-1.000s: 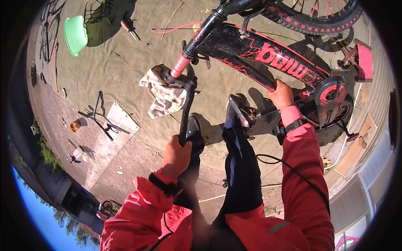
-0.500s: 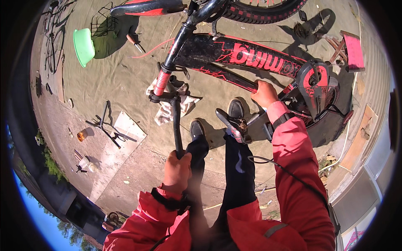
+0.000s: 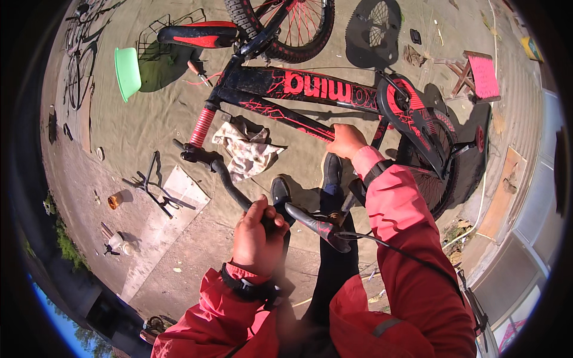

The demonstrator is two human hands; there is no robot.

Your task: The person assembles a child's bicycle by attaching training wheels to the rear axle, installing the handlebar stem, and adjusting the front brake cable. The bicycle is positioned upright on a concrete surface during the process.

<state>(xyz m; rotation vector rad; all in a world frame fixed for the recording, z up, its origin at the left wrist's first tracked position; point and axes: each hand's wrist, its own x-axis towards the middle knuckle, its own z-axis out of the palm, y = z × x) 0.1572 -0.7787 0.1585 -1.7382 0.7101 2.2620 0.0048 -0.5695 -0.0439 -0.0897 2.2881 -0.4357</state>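
Note:
A black bicycle with red trim (image 3: 262, 80) leans over in front of me. My left hand (image 3: 256, 244) is closed around the end of its black handlebar (image 3: 224, 179). My right hand (image 3: 347, 141) grips the slimmer frame tube (image 3: 292, 122). A black-and-red saddle (image 3: 316, 227) is between my legs, nearest my left hand. The front wheel (image 3: 307, 30) with red spokes points away at the top, next to a black-and-red mudguard (image 3: 200, 34). The chain guard (image 3: 412, 119) and rear wheel (image 3: 444, 185) are on the right. Under the handlebar stem lies a crumpled pale rag (image 3: 248, 149).
At the left are a green basin (image 3: 127, 73), a screwdriver (image 3: 196, 70), a loose black metal fork-shaped part (image 3: 149, 185), and an orange jar (image 3: 116, 200). A stool with a pink seat (image 3: 480, 76) stands at the far right. A board (image 3: 504, 194) lies below it.
The bicycle has tipped and shifted left, showing more of its front wheel and chain guard. Both hands moved slightly with it. My left hand has turned on the handlebar end.

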